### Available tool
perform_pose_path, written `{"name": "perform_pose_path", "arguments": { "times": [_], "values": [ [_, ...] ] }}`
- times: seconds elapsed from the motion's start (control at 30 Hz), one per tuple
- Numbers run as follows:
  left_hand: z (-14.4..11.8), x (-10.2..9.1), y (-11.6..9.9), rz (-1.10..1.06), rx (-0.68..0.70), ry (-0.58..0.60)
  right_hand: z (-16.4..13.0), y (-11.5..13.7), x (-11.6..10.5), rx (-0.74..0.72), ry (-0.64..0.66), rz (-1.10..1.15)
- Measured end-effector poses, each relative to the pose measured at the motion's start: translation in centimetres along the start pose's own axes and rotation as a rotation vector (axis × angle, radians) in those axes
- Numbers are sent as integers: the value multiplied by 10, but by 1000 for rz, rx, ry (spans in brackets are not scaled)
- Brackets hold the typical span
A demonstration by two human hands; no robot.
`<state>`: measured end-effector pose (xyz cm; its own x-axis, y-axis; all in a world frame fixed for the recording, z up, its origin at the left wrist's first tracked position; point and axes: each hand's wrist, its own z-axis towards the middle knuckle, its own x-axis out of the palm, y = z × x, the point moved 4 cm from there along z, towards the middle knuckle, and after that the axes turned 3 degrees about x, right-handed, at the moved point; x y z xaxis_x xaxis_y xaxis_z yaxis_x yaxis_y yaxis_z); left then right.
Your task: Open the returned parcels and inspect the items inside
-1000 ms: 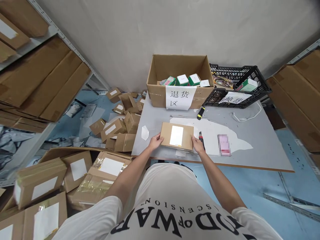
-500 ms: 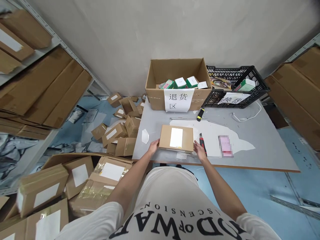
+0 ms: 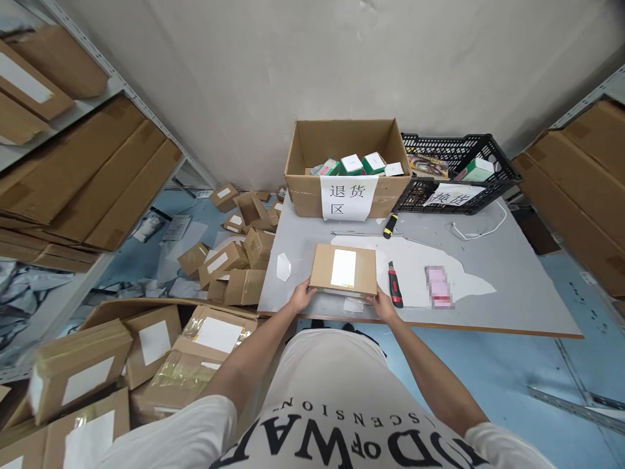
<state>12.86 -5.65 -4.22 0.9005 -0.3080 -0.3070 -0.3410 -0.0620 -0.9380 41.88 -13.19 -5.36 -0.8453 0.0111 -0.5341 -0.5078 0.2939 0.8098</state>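
Observation:
A brown cardboard box (image 3: 319, 268) with a white label (image 3: 344, 268) lies at the near side of the grey table. My left hand (image 3: 303, 295) grips its lower left corner, and my right hand (image 3: 383, 305) holds the lower right corner. The fingertips are partly hidden by the box. Just right of my right hand lies a red and black utility knife (image 3: 395, 286). Farther back, a yellow and black utility knife (image 3: 390, 226) rests on the table. A pink item, blurred out (image 3: 439, 286), lies to the right on white sheet material (image 3: 417, 273).
At the table's back stand a large open carton (image 3: 300, 195) with small green-and-white boxes and a black plastic crate (image 3: 469, 205). Cardboard boxes (image 3: 244, 260) are heaped on the floor at left. A big carton (image 3: 117, 306) of parcels stands near left. Shelves flank both sides.
My right hand has moved left onto the box's right corner, away from the red utility knife. My left hand has shifted slightly inward under the left corner.

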Motion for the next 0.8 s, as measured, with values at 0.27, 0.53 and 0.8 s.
{"name": "perform_pose_path", "arguments": {
  "times": [0.27,0.53,0.8],
  "values": [
    [4,-19,-39,127,18,-101,8,30,-29,-39,-34,111],
    [17,-28,-76,99,142,-134,13,84,-66,49,-323,-79],
    [17,-25,-61,166,23,-127,18,79,-60,178,-270,-307]
  ]
}}
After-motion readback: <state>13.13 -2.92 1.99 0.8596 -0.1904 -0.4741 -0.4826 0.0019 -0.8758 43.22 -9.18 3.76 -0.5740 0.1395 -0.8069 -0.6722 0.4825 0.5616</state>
